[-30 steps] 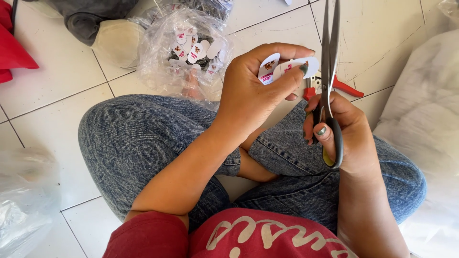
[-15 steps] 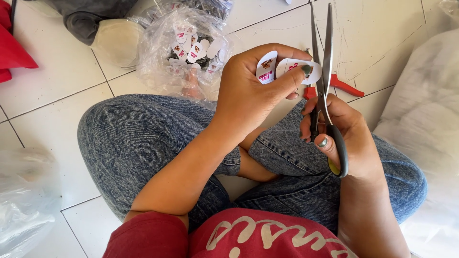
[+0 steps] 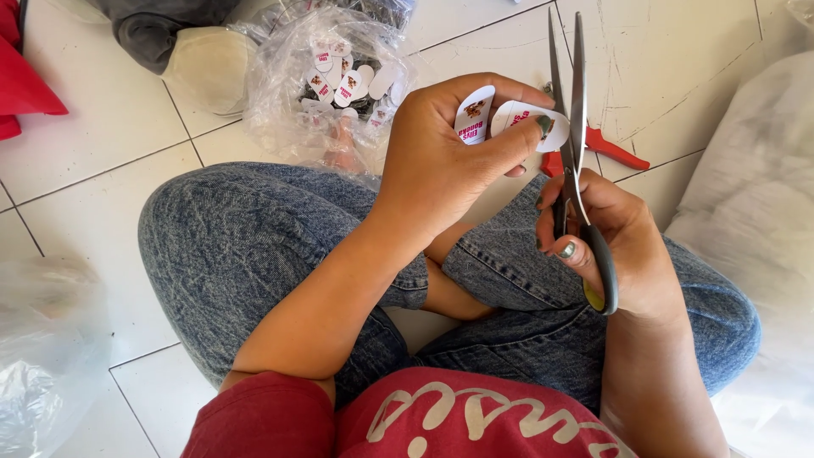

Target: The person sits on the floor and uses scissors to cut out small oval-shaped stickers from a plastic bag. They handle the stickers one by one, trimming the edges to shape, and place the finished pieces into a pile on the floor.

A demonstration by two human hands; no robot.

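Sitting cross-legged on the white tiled floor (image 3: 102,127), the person works above their lap in blue jeans (image 3: 254,246); the left hand (image 3: 441,161) is curled shut, thumb and fingers pinching a small white printed label (image 3: 521,114) at its near edge, with a second such label (image 3: 473,114) folded up beside it under the fingers; the right hand (image 3: 623,246) is closed through the grey handles of a pair of long scissors (image 3: 572,110), whose blades point away from the body and stand slightly parted, one blade touching the right edge of the pinched label.

Beyond the knees, near the far edge of the floor in view, lies a clear plastic bag (image 3: 326,93), crumpled and open; in it sits a loose heap of the same small white labels with red and brown print, too many and too jumbled to tell apart; just left of the bag lies a pale cloth shape (image 3: 208,68); a red-handled tool (image 3: 615,153) lies on the tiles just behind the scissors, partly hidden by them; another filmy plastic bag (image 3: 47,356) rests at the near left corner, its contents unclear; a bulky white sack (image 3: 755,178) fills the right edge.
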